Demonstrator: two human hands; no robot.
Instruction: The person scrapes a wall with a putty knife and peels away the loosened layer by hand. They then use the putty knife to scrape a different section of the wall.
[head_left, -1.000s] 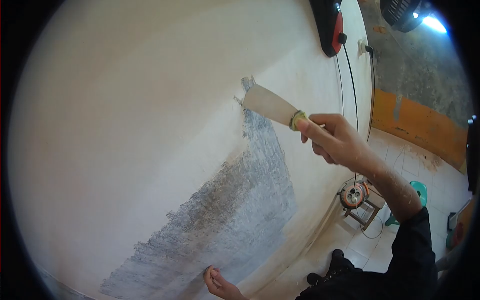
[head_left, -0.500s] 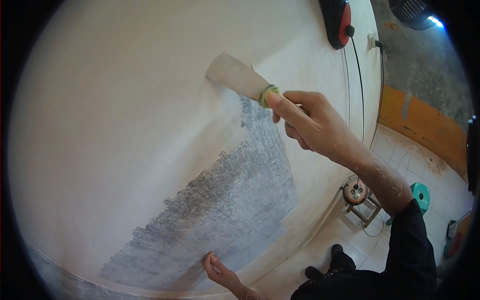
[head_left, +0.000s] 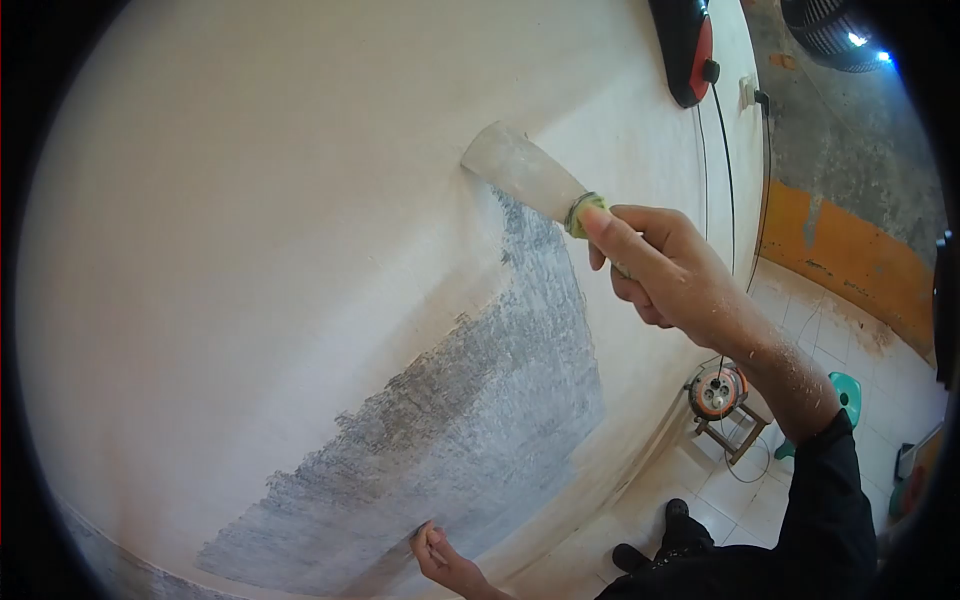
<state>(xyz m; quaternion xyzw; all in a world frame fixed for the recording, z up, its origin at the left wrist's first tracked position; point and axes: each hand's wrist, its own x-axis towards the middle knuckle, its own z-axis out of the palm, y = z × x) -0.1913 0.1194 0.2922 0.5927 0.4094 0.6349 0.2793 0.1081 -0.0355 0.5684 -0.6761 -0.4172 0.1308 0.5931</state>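
Observation:
My right hand (head_left: pixel 660 262) is wrapped round the handle of a wide-bladed scraper (head_left: pixel 520 172), with my thumb pressed at the collar near the blade. The blade reaches up and to the left, its broad edge right at the pale wall (head_left: pixel 250 250). Just below the blade is the narrow top of a grey patch (head_left: pixel 500 400) where the pale coat is gone, its left border ragged. Low in the view, my left hand (head_left: pixel 445 565) is closed, fingertips pressed together close to the grey patch; what they hold, if anything, is hidden.
A cable reel (head_left: pixel 718 392) sits on a small wooden stool (head_left: pixel 745 440), with a green plastic stool (head_left: pixel 846 395) behind it. Black cords (head_left: pixel 728 170) hang along the wall from a black-and-red device (head_left: pixel 690 50). A fan-like, lit appliance (head_left: pixel 835 30) is at upper right.
My right hand and the scraper have moved right and slightly down in view, nearer the top of the grey patch. The left hand stays low with similar finger posture; the view has shifted slightly.

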